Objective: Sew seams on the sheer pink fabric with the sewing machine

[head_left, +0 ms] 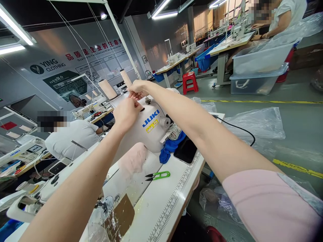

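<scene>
White machine point(137, 129) back from table edge point(183, 199)

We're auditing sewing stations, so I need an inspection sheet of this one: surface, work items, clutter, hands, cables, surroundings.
Surface: white table with printed ruler markings.
Work items: white JUKI sewing machine; peach-coloured thread cones near the hands.
Clutter: green-handled snips, black-screened phone, crumpled blue cloth.
Hands: left hand at the machine's top, right hand just beyond; fingertip grip unclear.
Cables: black cable curving past the table.
Surroundings: red plastic stool; clear plastic sheeting; two people in white tops.
</scene>
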`<state>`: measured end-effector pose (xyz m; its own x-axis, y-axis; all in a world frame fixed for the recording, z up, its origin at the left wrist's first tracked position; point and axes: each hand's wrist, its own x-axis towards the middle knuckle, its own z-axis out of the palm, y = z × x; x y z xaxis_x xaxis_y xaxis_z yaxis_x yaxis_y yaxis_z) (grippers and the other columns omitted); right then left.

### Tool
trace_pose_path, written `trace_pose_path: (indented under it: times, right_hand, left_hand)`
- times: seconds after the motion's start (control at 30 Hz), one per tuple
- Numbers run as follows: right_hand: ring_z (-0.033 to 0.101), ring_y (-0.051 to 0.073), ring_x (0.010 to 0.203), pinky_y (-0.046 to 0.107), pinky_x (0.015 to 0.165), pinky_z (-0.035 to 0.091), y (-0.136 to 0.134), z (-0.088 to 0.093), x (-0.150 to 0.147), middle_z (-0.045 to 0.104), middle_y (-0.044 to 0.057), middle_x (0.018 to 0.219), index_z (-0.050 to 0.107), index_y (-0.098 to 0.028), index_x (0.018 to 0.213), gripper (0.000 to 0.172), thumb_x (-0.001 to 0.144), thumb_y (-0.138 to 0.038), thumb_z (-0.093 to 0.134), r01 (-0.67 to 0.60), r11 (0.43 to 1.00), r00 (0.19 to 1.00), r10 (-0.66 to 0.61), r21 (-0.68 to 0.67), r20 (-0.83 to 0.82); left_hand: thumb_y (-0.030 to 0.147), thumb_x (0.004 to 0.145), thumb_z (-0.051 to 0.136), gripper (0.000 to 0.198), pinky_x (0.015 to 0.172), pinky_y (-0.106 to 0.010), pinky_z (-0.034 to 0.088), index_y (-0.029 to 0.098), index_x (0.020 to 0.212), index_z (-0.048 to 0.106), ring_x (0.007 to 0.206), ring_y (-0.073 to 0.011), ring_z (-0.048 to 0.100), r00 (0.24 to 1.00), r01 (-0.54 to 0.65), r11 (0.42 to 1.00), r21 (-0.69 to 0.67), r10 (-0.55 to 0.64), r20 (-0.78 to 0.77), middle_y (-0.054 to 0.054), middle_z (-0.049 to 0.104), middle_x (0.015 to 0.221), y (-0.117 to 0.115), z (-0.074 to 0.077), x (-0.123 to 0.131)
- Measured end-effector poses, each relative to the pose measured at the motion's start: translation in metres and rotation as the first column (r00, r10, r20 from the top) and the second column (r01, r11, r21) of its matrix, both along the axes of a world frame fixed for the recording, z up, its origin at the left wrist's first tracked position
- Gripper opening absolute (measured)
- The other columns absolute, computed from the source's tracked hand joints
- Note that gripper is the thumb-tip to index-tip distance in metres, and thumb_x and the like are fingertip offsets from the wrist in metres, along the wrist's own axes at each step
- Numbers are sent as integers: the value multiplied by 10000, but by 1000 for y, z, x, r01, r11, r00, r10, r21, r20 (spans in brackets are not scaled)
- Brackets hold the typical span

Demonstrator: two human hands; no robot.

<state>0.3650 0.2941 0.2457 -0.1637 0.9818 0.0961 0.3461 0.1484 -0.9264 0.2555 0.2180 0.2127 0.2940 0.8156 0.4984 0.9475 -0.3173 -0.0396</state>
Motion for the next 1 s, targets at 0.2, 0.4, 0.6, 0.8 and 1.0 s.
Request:
trace_pose_path:
  times: [0.2,0.4,0.6,0.8,1.0]
  right_hand:
    - [605,97,646,189,655,546,0,0,-4,554,12,618,622,-29,880,353,1008,-246,375,36,999,999,-36,-20,30]
    - [663,139,780,226,722,567,1,0,-9,618,62,734,608,-17,878,289,985,-226,439,55,999,997,-54,0,55]
    - [616,238,1043,359,811,572,-3,6,-1,615,143,1041,582,8,985,267,837,-197,667,145,988,980,-150,50,128]
    - [619,233,987,356,776,582,-12,5,35,609,150,1050,594,-42,1006,354,793,-295,722,260,953,957,-275,154,88]
    - [640,216,800,381,668,570,-19,-22,80,645,128,879,620,-65,919,365,872,-424,577,496,777,863,-491,388,-121]
  left_hand:
    - [323,773,583,148,619,-307,421,221,795,688,838,-248,633,1000,16,1000,1,-16,10,-47,712,909,-1,1,-3]
    - [336,785,582,167,646,-330,439,254,861,706,881,-276,637,1000,11,1000,6,-11,3,-52,711,936,-10,5,-9]
    - [275,839,523,224,601,-302,398,299,972,701,869,-257,634,997,24,995,99,-17,-73,-19,708,959,-51,11,-35]
    - [283,903,497,205,491,-239,291,269,974,689,700,-156,599,995,52,977,208,-32,-98,12,681,954,-120,11,-82]
    - [370,958,420,241,454,-222,342,312,1038,640,736,-128,628,978,151,927,343,-88,-191,56,677,973,-182,-32,-157]
